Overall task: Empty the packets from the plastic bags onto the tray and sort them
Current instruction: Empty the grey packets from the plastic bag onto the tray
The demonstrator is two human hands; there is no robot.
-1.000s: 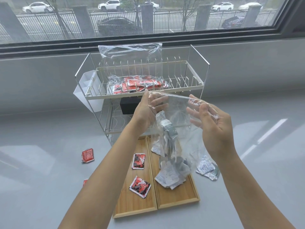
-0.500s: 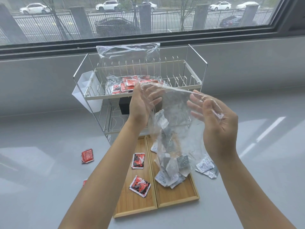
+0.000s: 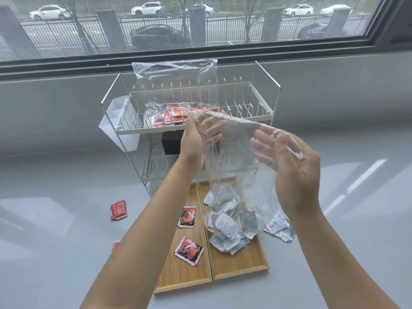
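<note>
A wooden tray (image 3: 240, 267) with two compartments is seen nearest, on the grey table (image 3: 55, 241). Two red packets (image 3: 189, 250) lie in its left compartment; a pile of white packets (image 3: 227, 226) fills the right, larger than a second ago. Print on the packets is too small to be read. Above, a clear plastic bag (image 3: 231, 157) is held upside down, pinched by the left hand (image 3: 196, 139) and the right hand (image 3: 294, 166); it has been emptied further. Behind, a second bag (image 3: 174, 112) of red packets rests on a white wire rack (image 3: 245, 114).
</note>
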